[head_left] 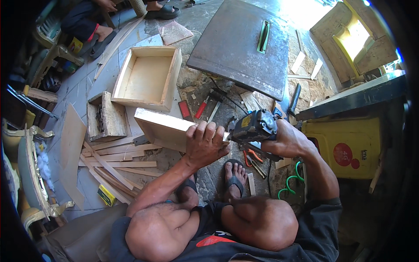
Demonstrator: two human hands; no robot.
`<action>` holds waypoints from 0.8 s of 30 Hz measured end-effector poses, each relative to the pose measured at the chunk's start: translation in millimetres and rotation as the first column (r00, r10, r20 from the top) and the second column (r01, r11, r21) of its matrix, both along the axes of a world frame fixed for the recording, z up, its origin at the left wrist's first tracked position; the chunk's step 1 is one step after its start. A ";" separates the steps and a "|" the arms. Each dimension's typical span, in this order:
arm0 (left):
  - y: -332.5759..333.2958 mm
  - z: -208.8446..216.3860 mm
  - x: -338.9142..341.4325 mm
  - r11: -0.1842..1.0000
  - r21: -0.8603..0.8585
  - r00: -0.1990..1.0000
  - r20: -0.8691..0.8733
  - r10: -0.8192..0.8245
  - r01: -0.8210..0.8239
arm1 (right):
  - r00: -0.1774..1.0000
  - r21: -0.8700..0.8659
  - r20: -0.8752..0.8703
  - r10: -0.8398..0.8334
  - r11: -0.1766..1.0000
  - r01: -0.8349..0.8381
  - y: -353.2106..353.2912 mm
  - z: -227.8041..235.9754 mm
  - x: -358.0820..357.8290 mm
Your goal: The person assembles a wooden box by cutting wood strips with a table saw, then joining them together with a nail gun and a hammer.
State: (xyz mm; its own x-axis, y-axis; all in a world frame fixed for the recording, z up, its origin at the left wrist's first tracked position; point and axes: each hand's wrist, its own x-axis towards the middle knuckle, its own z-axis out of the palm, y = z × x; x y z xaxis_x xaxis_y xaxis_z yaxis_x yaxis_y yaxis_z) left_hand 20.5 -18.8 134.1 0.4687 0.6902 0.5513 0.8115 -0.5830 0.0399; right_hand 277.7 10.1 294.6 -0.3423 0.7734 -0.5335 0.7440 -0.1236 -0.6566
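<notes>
My left hand (204, 142) grips the near right end of a shallow wooden drawer box (162, 131), which stands tilted in front of my knees. My fingers wrap over its upper edge. In my right hand (290, 139) is a black nail gun (252, 125), its nose against or very close to the box's right end; exact contact is hard to see. My right fingers close round the handle and are partly hidden behind the tool. A green coiled hose (288, 188) hangs below my right wrist. Beyond the held box lies a second, deeper wooden drawer box (150, 76).
Thin wood strips (120, 159) lie left of my feet, beside a small wooden crate (107, 115). Pliers (255, 162) and a red-handled tool (201, 109) are on the floor. A saw table (235, 48) stands ahead, a yellow container (345, 146) right. Another person's foot (102, 43) shows far left.
</notes>
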 end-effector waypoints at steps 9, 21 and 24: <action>-11.2 47.1 -36.9 0.976 -0.154 0.981 0.141 -0.132 0.154 | 0.861 -0.025 -0.315 -0.399 0.911 0.412 -32.2 -27.5 -5.2; 68.3 -18.6 -141.2 0.809 -0.567 0.335 0.741 0.582 -0.153 | 0.944 -0.103 -0.226 -0.239 0.970 0.221 -37.3 -67.3 -31.4; 109.7 -46.9 -124.5 0.767 -0.603 0.490 0.612 0.621 -0.219 | 0.942 -0.133 -0.142 -0.305 0.949 0.287 -47.2 -64.7 -24.0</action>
